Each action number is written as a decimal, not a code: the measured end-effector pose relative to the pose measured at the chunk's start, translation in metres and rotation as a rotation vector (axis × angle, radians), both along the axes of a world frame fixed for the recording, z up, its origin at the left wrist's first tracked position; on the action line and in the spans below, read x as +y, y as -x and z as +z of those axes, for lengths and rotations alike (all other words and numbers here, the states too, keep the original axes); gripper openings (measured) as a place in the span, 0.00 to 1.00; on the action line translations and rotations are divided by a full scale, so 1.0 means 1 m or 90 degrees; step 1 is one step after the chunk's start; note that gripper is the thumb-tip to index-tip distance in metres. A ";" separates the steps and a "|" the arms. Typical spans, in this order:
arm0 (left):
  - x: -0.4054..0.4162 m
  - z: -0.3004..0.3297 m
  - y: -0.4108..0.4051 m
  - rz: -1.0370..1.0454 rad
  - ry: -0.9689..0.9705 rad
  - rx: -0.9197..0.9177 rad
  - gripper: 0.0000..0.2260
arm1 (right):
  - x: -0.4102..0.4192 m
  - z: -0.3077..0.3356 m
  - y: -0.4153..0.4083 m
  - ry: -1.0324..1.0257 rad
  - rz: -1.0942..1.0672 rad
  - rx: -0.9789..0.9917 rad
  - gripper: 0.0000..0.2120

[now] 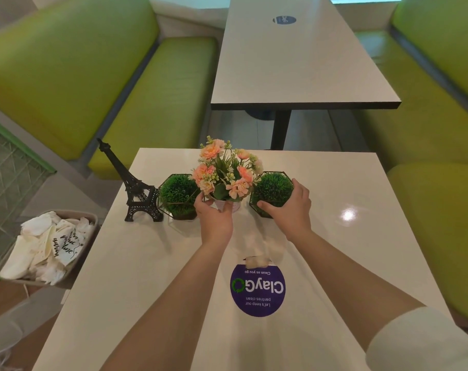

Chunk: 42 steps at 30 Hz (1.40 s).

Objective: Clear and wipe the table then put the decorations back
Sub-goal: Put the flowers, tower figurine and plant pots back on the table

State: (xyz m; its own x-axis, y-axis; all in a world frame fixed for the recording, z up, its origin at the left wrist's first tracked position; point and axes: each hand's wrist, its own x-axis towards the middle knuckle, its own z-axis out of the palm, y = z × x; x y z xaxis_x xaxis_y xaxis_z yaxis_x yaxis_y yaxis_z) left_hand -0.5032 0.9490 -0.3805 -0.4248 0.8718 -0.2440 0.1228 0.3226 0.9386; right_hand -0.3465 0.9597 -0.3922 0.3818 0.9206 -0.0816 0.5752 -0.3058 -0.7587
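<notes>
Office pantry or canteen seating area. Booth-style benches upholstered in lime green point(152, 108) are set along both sides of two pale rectangular tables point(302, 62). A round purple sticker point(257, 289) reading "ClayGo – Clean as you go – Let's keep our pantries clean" is fixed to the near table point(120, 263); a waste bin point(44, 247) filled with used paper items is placed beside it.
</notes>
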 end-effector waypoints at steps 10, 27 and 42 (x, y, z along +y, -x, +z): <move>0.004 -0.003 0.001 0.003 0.009 0.008 0.33 | 0.000 0.003 0.000 0.016 0.003 -0.002 0.50; -0.005 -0.003 0.010 -0.026 0.036 0.040 0.30 | -0.006 0.007 0.006 0.034 0.002 -0.135 0.48; 0.004 0.006 0.099 0.001 0.102 0.363 0.41 | -0.007 0.018 0.070 -0.070 0.116 -0.366 0.42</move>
State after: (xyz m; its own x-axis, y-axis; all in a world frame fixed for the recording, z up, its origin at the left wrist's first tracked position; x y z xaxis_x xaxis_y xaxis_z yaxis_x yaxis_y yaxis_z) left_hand -0.6020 0.9526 -0.3748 -0.5291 0.8420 -0.1055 0.5930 0.4558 0.6637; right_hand -0.4166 0.9526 -0.3746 0.1722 0.9667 0.1891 0.9373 -0.1018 -0.3333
